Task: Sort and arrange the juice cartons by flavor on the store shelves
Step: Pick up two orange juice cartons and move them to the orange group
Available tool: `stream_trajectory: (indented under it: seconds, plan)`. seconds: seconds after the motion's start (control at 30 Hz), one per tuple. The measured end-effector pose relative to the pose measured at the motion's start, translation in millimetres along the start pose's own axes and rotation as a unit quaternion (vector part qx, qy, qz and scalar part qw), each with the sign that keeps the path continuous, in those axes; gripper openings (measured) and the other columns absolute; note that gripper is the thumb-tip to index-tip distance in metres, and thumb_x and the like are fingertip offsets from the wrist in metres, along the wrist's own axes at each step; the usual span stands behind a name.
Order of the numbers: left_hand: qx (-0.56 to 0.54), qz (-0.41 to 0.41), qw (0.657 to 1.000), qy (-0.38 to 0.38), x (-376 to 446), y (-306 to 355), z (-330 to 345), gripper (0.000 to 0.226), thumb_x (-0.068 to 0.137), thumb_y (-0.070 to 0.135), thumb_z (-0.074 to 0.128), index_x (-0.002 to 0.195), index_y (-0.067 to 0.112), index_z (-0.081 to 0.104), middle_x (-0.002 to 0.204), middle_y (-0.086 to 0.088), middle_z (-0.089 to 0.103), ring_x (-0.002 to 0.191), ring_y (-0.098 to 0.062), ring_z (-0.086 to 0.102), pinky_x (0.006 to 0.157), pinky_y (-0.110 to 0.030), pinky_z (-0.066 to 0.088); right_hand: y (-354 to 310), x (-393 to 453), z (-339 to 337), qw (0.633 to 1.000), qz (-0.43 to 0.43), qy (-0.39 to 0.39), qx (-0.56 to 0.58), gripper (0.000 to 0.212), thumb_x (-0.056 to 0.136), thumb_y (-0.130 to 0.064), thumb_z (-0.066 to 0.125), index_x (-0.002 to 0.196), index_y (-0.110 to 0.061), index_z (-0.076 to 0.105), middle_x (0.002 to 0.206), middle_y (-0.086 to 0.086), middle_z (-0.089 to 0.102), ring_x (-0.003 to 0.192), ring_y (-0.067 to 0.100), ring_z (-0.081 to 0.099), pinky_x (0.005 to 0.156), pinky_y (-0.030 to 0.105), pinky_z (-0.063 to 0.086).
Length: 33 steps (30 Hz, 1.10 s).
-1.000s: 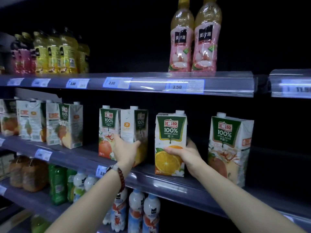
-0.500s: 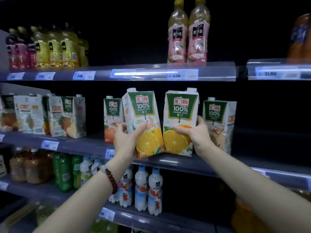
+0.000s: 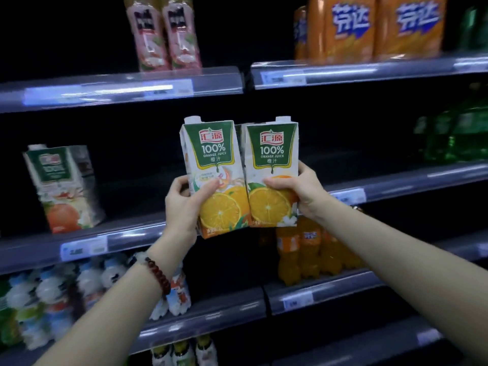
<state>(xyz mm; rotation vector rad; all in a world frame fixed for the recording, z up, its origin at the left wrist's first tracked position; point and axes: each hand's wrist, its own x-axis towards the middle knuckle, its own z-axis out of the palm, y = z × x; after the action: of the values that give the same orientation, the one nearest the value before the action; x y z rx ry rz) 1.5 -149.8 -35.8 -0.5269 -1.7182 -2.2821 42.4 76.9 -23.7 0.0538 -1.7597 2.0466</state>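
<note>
Two orange cartons (image 3: 237, 175) gripped, left hand (image 3: 182, 204), right hand (image 3: 298, 192); apple carton (image 3: 63, 188) left, on shelf (image 3: 126, 237).

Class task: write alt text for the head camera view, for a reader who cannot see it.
A person holds up two orange juice cartons side by side before dim store shelves, the left hand gripping the left carton and the right hand the right carton. A blurred carton stands on the middle shelf to the left, bottled drinks fill other shelves.
</note>
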Motion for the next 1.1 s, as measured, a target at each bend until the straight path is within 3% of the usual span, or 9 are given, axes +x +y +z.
stream_trajectory:
  seconds: [0.17, 0.33, 0.43, 0.63, 0.8, 0.93, 1.1]
  plan:
    - [-0.02, -0.01, 0.998, -0.059, -1, -21, 58, 0.045, 0.059, 0.019, 0.087, 0.095, 0.016, 0.061, 0.084, 0.0, 0.076, 0.075, -0.014, 0.073, 0.057, -0.026, 0.057, -7, -13, -56, 0.998, -0.006, 0.069, -0.014, 0.059, 0.053, 0.001, 0.086, 0.106, -0.007, 0.061, 0.095, 0.008, 0.074, 0.079, 0.02, 0.072, 0.062, 0.031, 0.059]
    - [-0.056, -0.03, 0.994, -0.09, 4, -40, 113, 0.035, 0.064, 0.008, 0.084, 0.088, 0.016, 0.06, 0.074, 0.008, 0.073, 0.064, -0.002, 0.07, 0.05, -0.017, 0.052, -22, -18, -103, 0.993, -0.019, 0.113, -0.034, 0.08, 0.047, -0.006, 0.087, 0.12, -0.002, 0.056, 0.111, 0.015, 0.07, 0.1, 0.032, 0.068, 0.085, 0.046, 0.057]
    - [-0.07, -0.058, 0.99, -0.109, 9, -50, 142, 0.043, 0.056, 0.016, 0.087, 0.09, 0.016, 0.06, 0.082, 0.003, 0.072, 0.063, -0.005, 0.071, 0.049, -0.02, 0.053, -29, -14, -131, 0.99, -0.024, 0.135, -0.039, 0.084, 0.044, -0.008, 0.087, 0.121, -0.002, 0.055, 0.111, 0.015, 0.07, 0.1, 0.031, 0.069, 0.083, 0.045, 0.057]
    - [-0.085, -0.103, 0.983, -0.123, 24, -71, 203, 0.052, 0.048, 0.026, 0.09, 0.09, 0.018, 0.062, 0.081, -0.001, 0.074, 0.067, -0.017, 0.074, 0.052, -0.031, 0.056, -31, 4, -192, 0.986, -0.01, 0.162, -0.036, 0.069, 0.058, 0.002, 0.085, 0.12, -0.002, 0.055, 0.111, 0.017, 0.07, 0.098, 0.035, 0.069, 0.081, 0.047, 0.058]
    - [-0.09, -0.113, 0.981, -0.126, 47, -90, 259, 0.041, 0.06, 0.02, 0.087, 0.092, 0.017, 0.06, 0.085, -0.004, 0.073, 0.062, -0.014, 0.073, 0.046, -0.027, 0.054, -37, 37, -252, 0.984, -0.007, 0.174, -0.038, 0.065, 0.059, 0.001, 0.085, 0.117, -0.005, 0.056, 0.109, 0.015, 0.071, 0.093, 0.033, 0.071, 0.075, 0.043, 0.059]
    - [-0.125, -0.124, 0.977, -0.123, 71, -97, 314, 0.041, 0.062, 0.016, 0.085, 0.092, 0.015, 0.059, 0.069, 0.002, 0.076, 0.059, -0.016, 0.072, 0.044, -0.028, 0.054, -49, 78, -298, 0.985, -0.012, 0.166, -0.035, 0.063, 0.058, 0.0, 0.085, 0.115, -0.006, 0.058, 0.102, 0.012, 0.073, 0.085, 0.029, 0.072, 0.064, 0.037, 0.059]
    - [-0.096, -0.097, 0.983, -0.122, 93, -109, 376, 0.06, 0.05, 0.022, 0.092, 0.098, 0.017, 0.058, 0.079, -0.003, 0.077, 0.07, -0.022, 0.075, 0.053, -0.032, 0.057, -65, 129, -348, 0.991, -0.024, 0.128, -0.038, 0.07, 0.048, -0.004, 0.087, 0.113, -0.008, 0.059, 0.097, 0.01, 0.074, 0.077, 0.025, 0.074, 0.057, 0.034, 0.058]
